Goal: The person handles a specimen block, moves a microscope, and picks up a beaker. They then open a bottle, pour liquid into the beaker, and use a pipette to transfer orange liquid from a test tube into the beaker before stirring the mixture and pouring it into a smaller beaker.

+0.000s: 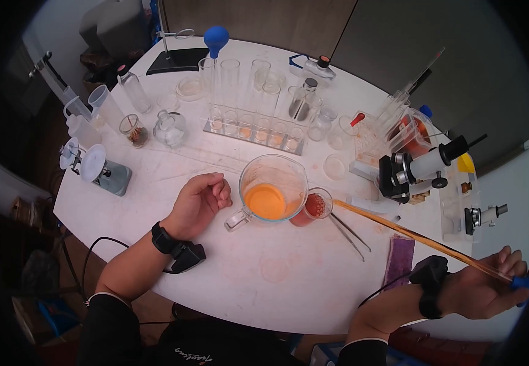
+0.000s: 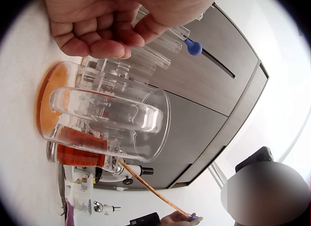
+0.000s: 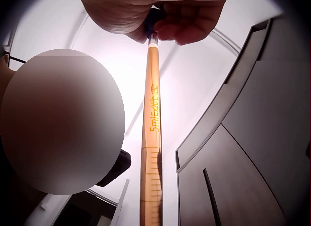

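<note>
The right hand (image 1: 487,287) pinches the blue bulb (image 1: 522,287) of a long glass pipette (image 1: 417,236), filled with orange liquid in the right wrist view. The pipette slants down to the left, its lower end at a small beaker of red-orange liquid (image 1: 313,210). Touching or close beside that beaker is a large glass measuring jug (image 1: 275,168) with orange liquid at its bottom and its handle toward the front left. The left hand (image 1: 198,204) rests on the table left of the jug, fingers loosely curled, holding nothing; the left wrist view shows its fingers (image 2: 92,36).
Tweezers (image 1: 350,236) and a purple cloth (image 1: 400,259) lie right of the beakers. Behind stands a rack (image 1: 252,135) of several tubes. A microscope (image 1: 420,168) is at the right, a balance (image 1: 113,177) at the left. Bottles and glassware line the back.
</note>
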A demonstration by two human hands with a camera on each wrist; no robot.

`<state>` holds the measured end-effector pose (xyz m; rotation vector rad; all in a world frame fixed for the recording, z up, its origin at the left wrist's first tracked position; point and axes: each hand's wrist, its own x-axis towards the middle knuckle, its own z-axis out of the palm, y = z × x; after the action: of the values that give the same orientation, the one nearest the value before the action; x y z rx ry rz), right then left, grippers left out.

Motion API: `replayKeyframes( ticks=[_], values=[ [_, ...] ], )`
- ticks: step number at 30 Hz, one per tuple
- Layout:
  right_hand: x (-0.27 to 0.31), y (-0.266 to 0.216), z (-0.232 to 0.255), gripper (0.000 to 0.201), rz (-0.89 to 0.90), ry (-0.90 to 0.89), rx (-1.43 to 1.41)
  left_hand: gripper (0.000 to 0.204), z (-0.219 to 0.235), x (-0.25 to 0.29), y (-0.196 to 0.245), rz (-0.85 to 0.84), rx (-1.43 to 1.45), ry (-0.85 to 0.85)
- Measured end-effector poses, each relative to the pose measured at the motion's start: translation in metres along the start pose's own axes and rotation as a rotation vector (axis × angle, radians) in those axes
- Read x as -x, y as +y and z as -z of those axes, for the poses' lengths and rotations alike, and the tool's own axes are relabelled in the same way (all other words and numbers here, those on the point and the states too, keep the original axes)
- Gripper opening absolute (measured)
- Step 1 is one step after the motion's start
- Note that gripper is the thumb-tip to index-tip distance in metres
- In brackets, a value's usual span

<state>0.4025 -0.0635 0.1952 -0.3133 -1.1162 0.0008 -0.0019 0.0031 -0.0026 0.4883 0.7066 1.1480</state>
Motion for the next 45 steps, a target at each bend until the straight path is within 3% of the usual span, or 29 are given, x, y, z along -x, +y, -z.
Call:
replayKeyframes(
  ticks=[8, 13, 17, 24, 35, 39, 45],
  values=[
    [-0.001, -0.003, -0.001, 0.028, 0.052, 0.058, 0.022, 0.031, 0.0, 0.0, 0.0, -0.012, -0.013, -0.011],
    [-0.006, -0.008, 0.013, 0.026, 0.055, -0.012, -0.049, 0.031, 0.0, 0.0, 0.0, -0.02, -0.018, -0.013],
    [-0.005, -0.009, 0.014, 0.026, 0.061, 0.063, -0.11, 0.031, 0.0, 0.001, 0.0, -0.016, -0.009, -0.02],
    [-0.005, -0.01, 0.024, 0.025, 0.095, 0.028, -0.249, 0.032, -0.001, 0.001, 0.0, -0.013, -0.007, -0.016],
    [0.016, -0.01, -0.026, 0.035, 0.037, 0.045, -0.12, 0.032, -0.002, 0.001, 0.0, -0.017, -0.014, -0.013],
    [0.016, -0.006, -0.012, 0.042, 0.025, -0.004, -0.189, 0.032, -0.001, 0.001, 0.0, -0.015, -0.014, -0.013],
    [0.025, -0.005, -0.039, 0.045, 0.018, 0.026, -0.118, 0.032, -0.001, 0.001, 0.0, -0.016, -0.013, -0.011]
  ],
)
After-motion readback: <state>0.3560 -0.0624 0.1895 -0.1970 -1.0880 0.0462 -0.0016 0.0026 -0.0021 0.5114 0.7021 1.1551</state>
